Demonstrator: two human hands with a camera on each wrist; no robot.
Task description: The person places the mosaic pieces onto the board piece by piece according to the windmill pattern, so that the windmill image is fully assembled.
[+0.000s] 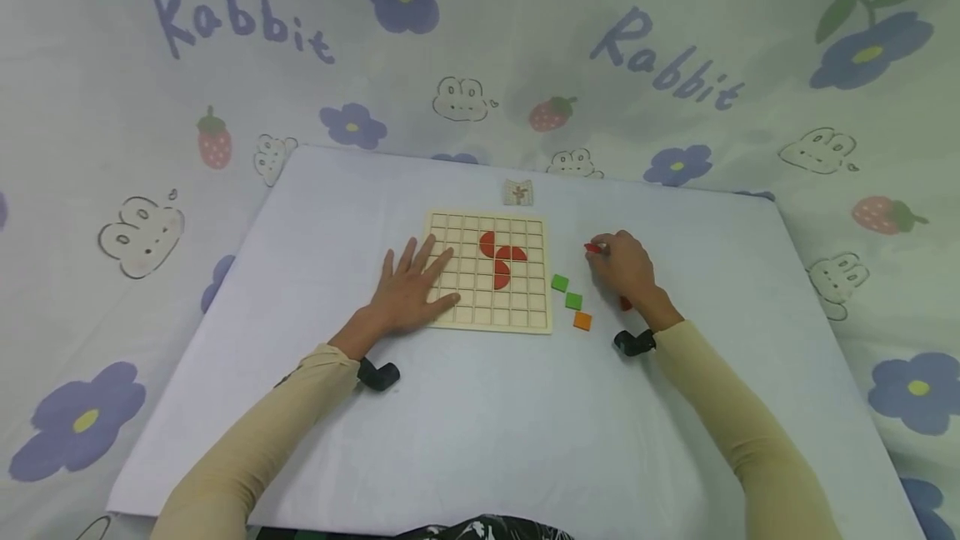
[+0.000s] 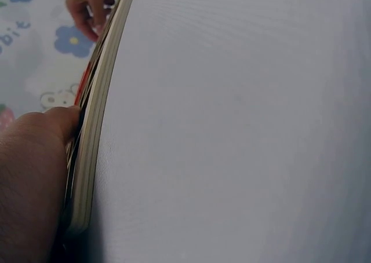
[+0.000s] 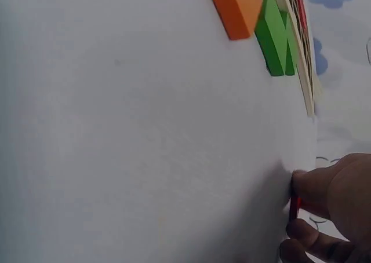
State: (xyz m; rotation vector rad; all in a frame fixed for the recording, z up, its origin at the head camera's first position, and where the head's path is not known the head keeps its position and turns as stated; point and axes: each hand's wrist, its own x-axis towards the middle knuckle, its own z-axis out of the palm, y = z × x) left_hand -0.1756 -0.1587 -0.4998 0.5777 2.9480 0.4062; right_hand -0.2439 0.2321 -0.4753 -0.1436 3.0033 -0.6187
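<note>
My left hand (image 1: pixel 408 294) lies with fingers spread over the left edge of a wooden grid board (image 1: pixel 525 307). In the left wrist view, its thumb (image 2: pixel 62 121) rests along the board's edge. Three red half-round pieces (image 1: pixel 502 275) sit near the middle of the grid. Right of the board, my right hand (image 1: pixel 624 263) pinches a small red piece (image 1: pixel 593 248) between thumb and fingers, low over the white table; the right wrist view shows only a thin red edge (image 3: pixel 294 207). Another red piece (image 1: pixel 626 303) is partly hidden beneath the right wrist.
Two green square tiles (image 1: pixel 573 301) and an orange tile (image 1: pixel 582 321) lie beside the board's right edge. A small patterned card (image 1: pixel 518 192) lies behind the board. Black wrist cameras (image 1: pixel 634 343) hang under both wrists. A printed cloth (image 1: pixel 465 40) covers the wall behind the white table (image 1: pixel 480 432).
</note>
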